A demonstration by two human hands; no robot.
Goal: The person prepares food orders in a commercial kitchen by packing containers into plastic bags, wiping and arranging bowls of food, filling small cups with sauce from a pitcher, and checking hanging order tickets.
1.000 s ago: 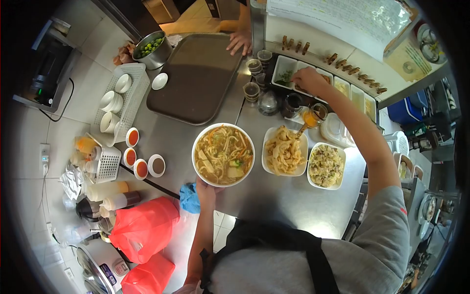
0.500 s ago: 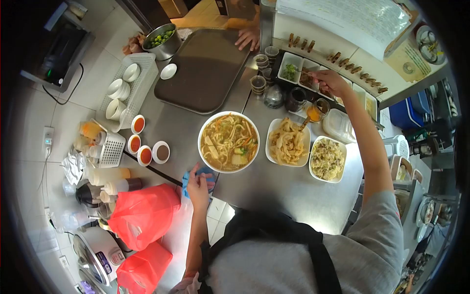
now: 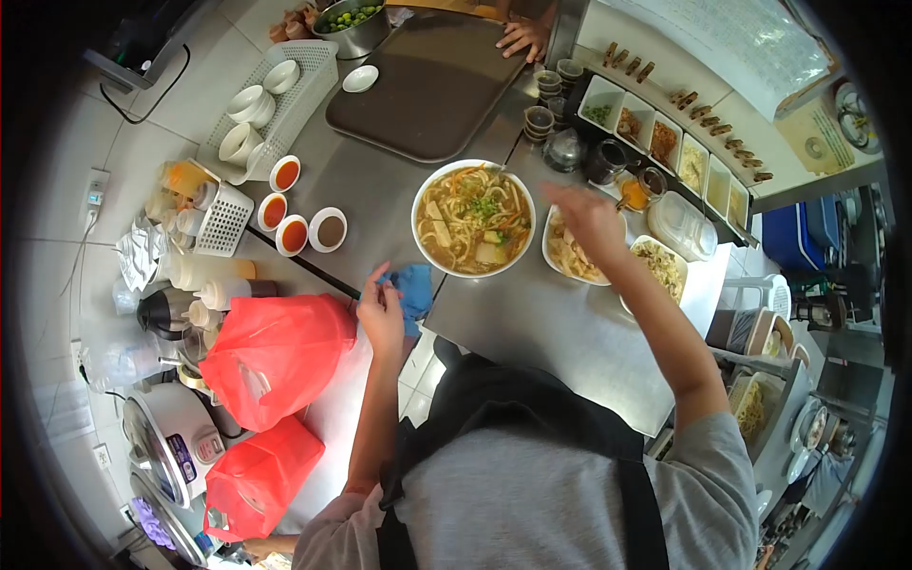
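Note:
A round white bowl of noodle soup (image 3: 473, 218) has chopped green herbs at its middle. Just right of its rim is my right hand (image 3: 584, 217), blurred, above a white dish of pale fried strips (image 3: 567, 255); what its fingers hold, if anything, is hidden. My left hand (image 3: 381, 309) is raised with its fingers apart and empty, beside a blue cloth (image 3: 411, 290) and left of the bowl. A dish of yellow rice-like food (image 3: 661, 269) is partly behind my right forearm. Small trays of toppings, with green herbs (image 3: 597, 115) in the leftmost, line the wall.
A brown tray (image 3: 427, 85) lies at the back, with another person's hand (image 3: 522, 38) at its right edge. Small sauce cups (image 3: 285, 174), a basket of white cups (image 3: 309, 90) and red bags (image 3: 275, 356) stand left. Jars (image 3: 606, 161) stand behind the dishes.
My right hand has moved from the topping trays toward the soup bowl. Green herbs now lie on the soup. My left hand has left the bowl's rim and is raised.

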